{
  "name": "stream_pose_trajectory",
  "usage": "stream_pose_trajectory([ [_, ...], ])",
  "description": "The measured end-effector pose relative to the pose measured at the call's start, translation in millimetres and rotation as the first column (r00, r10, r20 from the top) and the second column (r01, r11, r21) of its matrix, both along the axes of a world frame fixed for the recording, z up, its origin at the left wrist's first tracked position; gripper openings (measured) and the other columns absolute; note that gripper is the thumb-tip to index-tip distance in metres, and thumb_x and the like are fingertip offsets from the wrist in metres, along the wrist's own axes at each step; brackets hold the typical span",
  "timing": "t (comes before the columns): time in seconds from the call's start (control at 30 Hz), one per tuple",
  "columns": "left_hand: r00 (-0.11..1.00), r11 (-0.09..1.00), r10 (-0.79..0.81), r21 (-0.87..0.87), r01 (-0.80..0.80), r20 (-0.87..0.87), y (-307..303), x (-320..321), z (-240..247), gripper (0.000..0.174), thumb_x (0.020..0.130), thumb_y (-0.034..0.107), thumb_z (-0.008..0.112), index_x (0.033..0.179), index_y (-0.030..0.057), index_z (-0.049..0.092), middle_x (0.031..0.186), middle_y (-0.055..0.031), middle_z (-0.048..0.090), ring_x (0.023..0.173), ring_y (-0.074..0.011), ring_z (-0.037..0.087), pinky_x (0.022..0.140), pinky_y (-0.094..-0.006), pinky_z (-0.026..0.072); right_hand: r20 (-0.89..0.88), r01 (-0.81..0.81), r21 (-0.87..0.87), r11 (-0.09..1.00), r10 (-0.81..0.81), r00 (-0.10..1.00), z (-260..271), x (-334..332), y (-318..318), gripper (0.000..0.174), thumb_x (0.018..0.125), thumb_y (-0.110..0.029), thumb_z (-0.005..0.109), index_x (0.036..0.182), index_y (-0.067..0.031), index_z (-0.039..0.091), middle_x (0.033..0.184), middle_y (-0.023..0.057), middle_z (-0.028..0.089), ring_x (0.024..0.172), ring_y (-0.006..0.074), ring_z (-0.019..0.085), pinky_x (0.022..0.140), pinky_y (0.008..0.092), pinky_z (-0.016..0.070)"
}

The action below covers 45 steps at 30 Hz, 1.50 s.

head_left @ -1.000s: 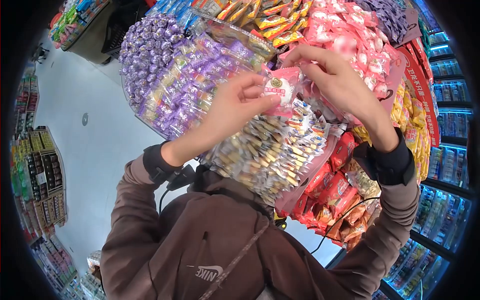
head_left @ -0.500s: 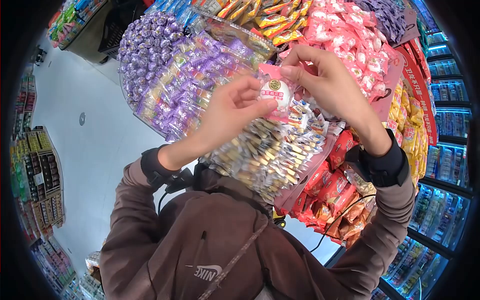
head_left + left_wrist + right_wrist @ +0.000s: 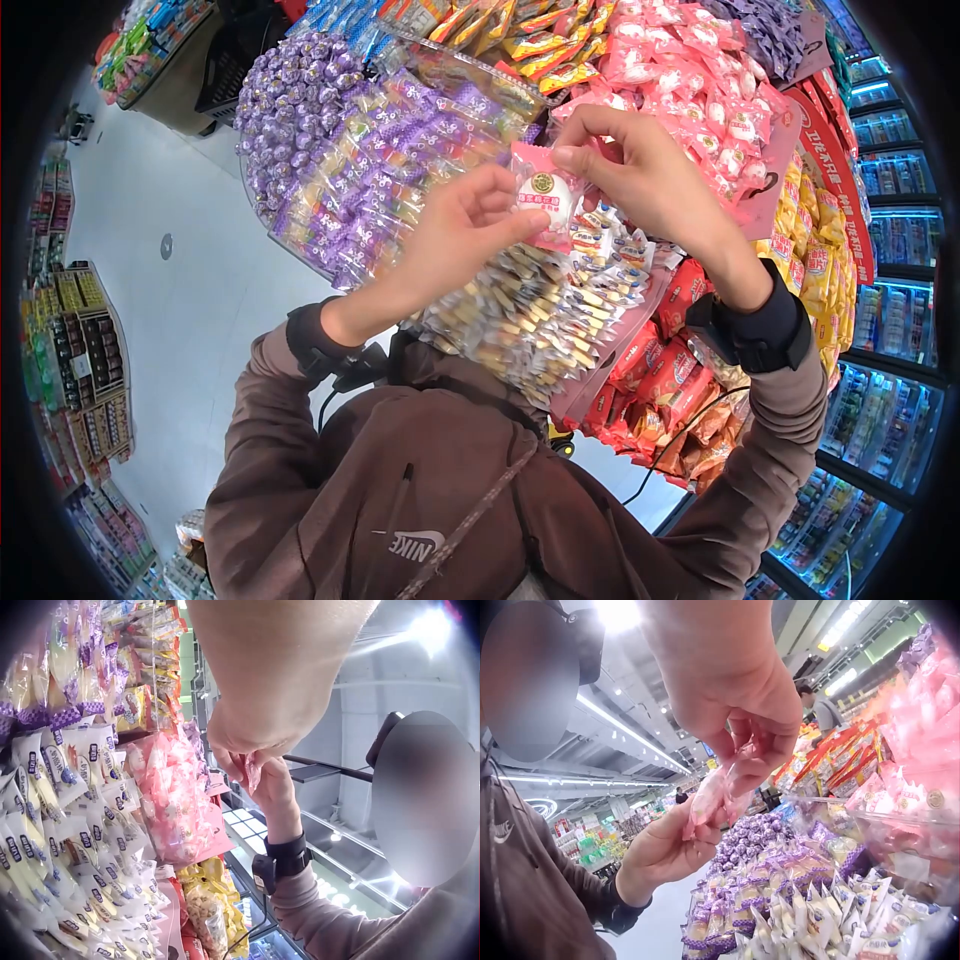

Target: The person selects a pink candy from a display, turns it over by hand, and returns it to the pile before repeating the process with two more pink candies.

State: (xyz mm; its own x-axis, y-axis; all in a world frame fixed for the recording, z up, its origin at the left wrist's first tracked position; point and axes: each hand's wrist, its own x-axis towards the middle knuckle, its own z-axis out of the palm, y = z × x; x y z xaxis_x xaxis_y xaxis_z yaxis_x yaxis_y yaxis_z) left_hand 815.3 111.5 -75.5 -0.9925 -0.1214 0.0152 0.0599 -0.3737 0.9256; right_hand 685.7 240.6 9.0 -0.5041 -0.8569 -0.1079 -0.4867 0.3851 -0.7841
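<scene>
A small pink and white wrapped packet (image 3: 545, 198) is held between both hands above the sweets in the head view. The left hand (image 3: 465, 225) pinches its lower left side, thumb on the front. At the packet's upper right edge, the right hand (image 3: 640, 170) pinches the wrapper between thumb and index finger. The right wrist view shows the packet (image 3: 711, 796) stretched between the left hand (image 3: 664, 851) below and the right hand (image 3: 739, 705) above. Only its edge shows in the left wrist view, a pink strip (image 3: 252, 772) between the fingers.
Beneath the hands lie purple-printed packets (image 3: 385, 190), white wrapped sticks (image 3: 520, 310) and a heap of pink packets (image 3: 690, 70). Red bags (image 3: 670, 385) and yellow bags (image 3: 820, 260) lie to the right. A person (image 3: 825, 712) stands in the background.
The packet has tilted so its printed front faces the head camera more fully, and it has shifted slightly left. The right thumb has come onto the wrapper's upper edge.
</scene>
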Motion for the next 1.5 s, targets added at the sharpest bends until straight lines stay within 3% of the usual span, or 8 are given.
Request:
stream_pose_trajectory([
  [0.37, 1.000, 1.000, 0.004, 0.015, -0.004, 0.007, 1, -1, 0, 0.020, 0.081, 0.004, 0.061, 0.098, -0.0022, 0.051, 0.091, -0.0086, 0.063, 0.082, -0.0108, 0.061, 0.070, -0.0207, 0.0490, 0.025, 0.023, 0.075, 0.997, -0.025, 0.999, 6, 2, -2, 0.014, 0.087, -0.013, 0.054, 0.079, -0.0012, 0.053, 0.064, -0.0038, 0.047, 0.056, 0.0023, 0.044, 0.050, 0.0209, 0.0381],
  [0.47, 0.999, 1.000, -0.024, 0.003, 0.024, 0.033, 0, 0, 1, 0.020, 0.082, 0.004, 0.060, 0.099, -0.0019, 0.051, 0.092, -0.0087, 0.063, 0.083, -0.0112, 0.061, 0.072, -0.0212, 0.0487, -0.014, 0.002, 0.014, 1.000, -0.002, 1.000, 4, 3, -1, 0.017, 0.080, -0.017, 0.056, 0.081, 0.0003, 0.057, 0.060, 0.0089, 0.053, 0.056, 0.0169, 0.053, 0.053, 0.0301, 0.0416],
  [0.67, 0.995, 0.986, -0.099, 0.130, 0.099, -0.009, 9, 10, -16, 0.027, 0.083, 0.004, 0.058, 0.108, -0.0010, 0.047, 0.103, -0.0071, 0.058, 0.094, -0.0113, 0.057, 0.079, -0.0236, 0.0477, -0.269, -0.026, 0.020, 0.999, 0.031, 0.963, 4, 23, 5, 0.013, 0.077, -0.013, 0.055, 0.078, 0.0003, 0.055, 0.068, 0.0169, 0.056, 0.066, 0.0335, 0.057, 0.059, 0.0389, 0.0435],
  [0.7, 0.992, 0.986, -0.124, 0.114, 0.124, -0.007, 10, 13, -13, 0.031, 0.085, 0.004, 0.055, 0.114, -0.0010, 0.045, 0.105, -0.0064, 0.056, 0.097, -0.0119, 0.055, 0.081, -0.0243, 0.0476, -0.292, -0.072, -0.026, 0.997, 0.061, 0.954, 1, 26, 8, 0.013, 0.079, -0.010, 0.058, 0.080, 0.0007, 0.051, 0.063, 0.0119, 0.050, 0.057, 0.0218, 0.051, 0.054, 0.0324, 0.0401],
  [0.8, 0.990, 0.970, -0.142, 0.196, 0.141, -0.007, 18, 21, 1, 0.034, 0.087, 0.004, 0.052, 0.119, -0.0011, 0.043, 0.105, -0.0061, 0.056, 0.097, -0.0126, 0.055, 0.081, -0.0248, 0.0476, -0.324, -0.120, -0.014, 0.993, 0.109, 0.940, -5, 32, 14, 0.012, 0.078, -0.010, 0.058, 0.080, 0.0007, 0.052, 0.068, 0.0139, 0.053, 0.062, 0.0267, 0.053, 0.057, 0.0347, 0.0414],
  [0.93, 0.996, 0.994, -0.084, -0.070, 0.085, 0.017, 26, 32, -2, 0.031, 0.087, 0.006, 0.053, 0.116, -0.0022, 0.046, 0.104, -0.0056, 0.056, 0.095, -0.0123, 0.055, 0.079, -0.0262, 0.0482, -0.290, -0.123, -0.021, 0.992, 0.111, 0.951, 4, 41, 26, 0.017, 0.077, -0.016, 0.055, 0.077, 0.0011, 0.056, 0.072, 0.0191, 0.057, 0.073, 0.0366, 0.057, 0.063, 0.0430, 0.0429],
  [1.03, 0.998, 0.997, -0.041, -0.061, 0.044, 0.046, 37, 44, -3, 0.029, 0.086, 0.007, 0.056, 0.112, -0.0023, 0.050, 0.101, -0.0058, 0.057, 0.093, -0.0118, 0.055, 0.077, -0.0261, 0.0480, -0.281, -0.192, -0.005, 0.981, 0.183, 0.942, 6, 47, 34, 0.013, 0.078, -0.013, 0.059, 0.079, -0.0010, 0.055, 0.071, 0.0132, 0.055, 0.068, 0.0284, 0.056, 0.060, 0.0361, 0.0432],
  [1.5, 0.994, 0.989, 0.089, -0.124, -0.080, 0.069, 66, 90, 5, 0.026, 0.085, 0.001, 0.054, 0.111, -0.0018, 0.054, 0.098, -0.0065, 0.062, 0.085, -0.0110, 0.059, 0.074, -0.0243, 0.0475, -0.314, -0.362, 0.089, 0.928, 0.371, 0.874, -1, 72, 43, 0.015, 0.076, -0.017, 0.060, 0.077, -0.0027, 0.057, 0.071, 0.0124, 0.058, 0.068, 0.0280, 0.058, 0.060, 0.0366, 0.0442],
])
